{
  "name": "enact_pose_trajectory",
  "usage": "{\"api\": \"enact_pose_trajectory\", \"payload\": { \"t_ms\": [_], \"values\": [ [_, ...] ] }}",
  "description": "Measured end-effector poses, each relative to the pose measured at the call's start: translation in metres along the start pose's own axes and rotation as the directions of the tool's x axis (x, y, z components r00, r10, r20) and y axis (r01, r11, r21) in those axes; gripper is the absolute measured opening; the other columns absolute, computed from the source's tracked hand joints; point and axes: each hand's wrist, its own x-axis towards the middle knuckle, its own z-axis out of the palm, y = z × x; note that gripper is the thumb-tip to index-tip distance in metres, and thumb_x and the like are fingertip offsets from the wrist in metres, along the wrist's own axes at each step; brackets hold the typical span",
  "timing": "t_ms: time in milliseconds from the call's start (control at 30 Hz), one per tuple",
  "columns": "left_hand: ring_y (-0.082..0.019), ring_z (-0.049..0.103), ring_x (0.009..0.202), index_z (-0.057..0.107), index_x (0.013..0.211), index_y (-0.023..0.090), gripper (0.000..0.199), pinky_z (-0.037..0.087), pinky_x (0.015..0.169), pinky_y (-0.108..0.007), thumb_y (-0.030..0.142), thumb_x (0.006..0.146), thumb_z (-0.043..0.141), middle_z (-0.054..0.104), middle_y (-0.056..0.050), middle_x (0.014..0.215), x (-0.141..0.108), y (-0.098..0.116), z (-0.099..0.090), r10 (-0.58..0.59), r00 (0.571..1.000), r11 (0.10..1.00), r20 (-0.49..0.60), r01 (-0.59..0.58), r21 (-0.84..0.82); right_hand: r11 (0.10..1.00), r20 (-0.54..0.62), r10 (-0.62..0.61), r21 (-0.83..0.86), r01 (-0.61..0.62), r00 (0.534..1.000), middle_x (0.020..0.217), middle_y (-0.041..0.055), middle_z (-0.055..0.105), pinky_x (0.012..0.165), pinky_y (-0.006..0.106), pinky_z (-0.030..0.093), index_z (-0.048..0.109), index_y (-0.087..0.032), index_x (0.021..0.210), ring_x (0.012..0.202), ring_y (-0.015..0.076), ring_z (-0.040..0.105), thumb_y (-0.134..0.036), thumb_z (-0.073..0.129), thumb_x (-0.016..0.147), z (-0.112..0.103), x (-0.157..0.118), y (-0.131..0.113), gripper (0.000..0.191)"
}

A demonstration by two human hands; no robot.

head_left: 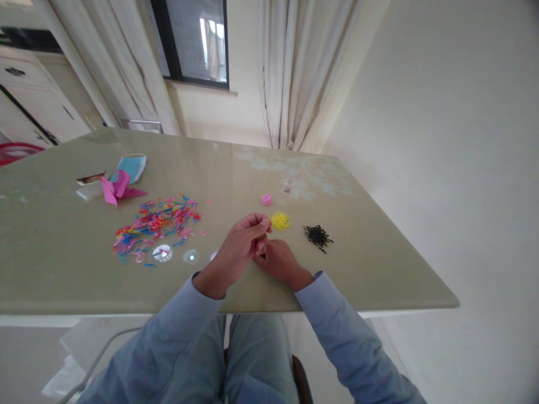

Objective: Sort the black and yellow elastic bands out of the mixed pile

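My left hand (pixel 243 246) is closed in a pinch, thumb against forefinger, at the left edge of a small pile of yellow rubber bands (pixel 280 221). What its fingertips hold is too small to make out. Just below and to the right, my right hand (pixel 278 261) rests on the table with its fingers curled towards the left hand; what they hold, if anything, is hidden. A pile of black rubber bands (pixel 319 237) lies to the right. To the left spreads a larger mixed heap of red, blue, pink and yellow bands (pixel 162 221).
A round pink object (pixel 266 199) and a small clear item (pixel 287 187) sit beyond my hands. Farther left lie a folded pink paper (pixel 119 188), a blue face mask (pixel 131 168) and a clear packet (pixel 90 192). The table (pixel 379 269) ends near the right wall.
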Motion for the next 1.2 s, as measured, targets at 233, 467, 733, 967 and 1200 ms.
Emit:
{"api": "enact_pose_trajectory", "payload": {
  "t_ms": [233,467,733,967,1200],
  "values": [
    [-0.008,0.039,0.047,0.058,0.078,0.018,0.023,0.029,0.045,-0.021,0.039,0.079,0.065,0.047,0.006,0.056,0.025,-0.009,-0.006,0.187,0.98,0.892,-0.069,-0.14,0.43,0.999,-0.007,-0.042,0.001,0.042,0.999,0.083,0.0057,0.076,0.06,0.028,0.03,0.072,-0.019,0.086,0.072,0.0173,0.066,-0.029,0.056,0.093,-0.003,0.0,-0.001,0.02],
    [-0.016,0.058,0.073,0.064,0.08,0.017,0.012,0.046,0.073,-0.029,0.025,0.084,0.056,0.068,-0.004,0.083,0.066,-0.024,-0.014,0.376,0.916,0.368,0.139,-0.285,0.885,0.999,0.02,-0.031,-0.018,0.031,0.999,0.089,0.0079,0.077,0.062,0.027,0.035,0.075,-0.019,0.092,0.074,0.0189,0.067,-0.03,0.055,0.094,-0.003,0.001,0.0,0.023],
    [-0.019,0.062,0.08,0.068,0.081,0.015,0.016,0.048,0.079,-0.032,0.018,0.084,0.053,0.071,-0.007,0.086,0.09,-0.034,-0.027,0.362,0.904,0.143,0.228,-0.295,0.945,0.997,0.008,-0.067,0.035,0.066,0.998,0.097,0.0064,0.078,0.064,0.027,0.04,0.075,-0.02,0.099,0.082,0.0197,0.07,-0.028,0.055,0.095,-0.005,0.0,0.0,0.022],
    [-0.015,0.061,0.068,0.069,0.082,0.016,0.018,0.047,0.067,-0.027,0.027,0.083,0.056,0.072,-0.003,0.079,0.043,-0.008,-0.048,0.362,0.927,0.348,0.101,-0.235,0.908,0.991,-0.024,-0.078,0.104,0.08,0.997,0.1,0.0045,0.078,0.071,0.026,0.044,0.073,-0.022,0.106,0.087,0.0194,0.071,-0.029,0.054,0.096,-0.004,-0.002,0.003,0.023],
    [-0.015,0.06,0.066,0.069,0.084,0.017,0.02,0.044,0.063,-0.027,0.032,0.087,0.055,0.069,-0.002,0.076,-0.028,-0.02,-0.104,0.389,0.921,0.348,0.012,-0.158,0.924,0.981,-0.072,-0.098,0.161,0.109,0.993,0.098,0.0036,0.078,0.076,0.028,0.047,0.073,-0.023,0.101,0.088,0.0192,0.071,-0.029,0.053,0.096,-0.001,-0.003,0.006,0.022]
  ]
}}
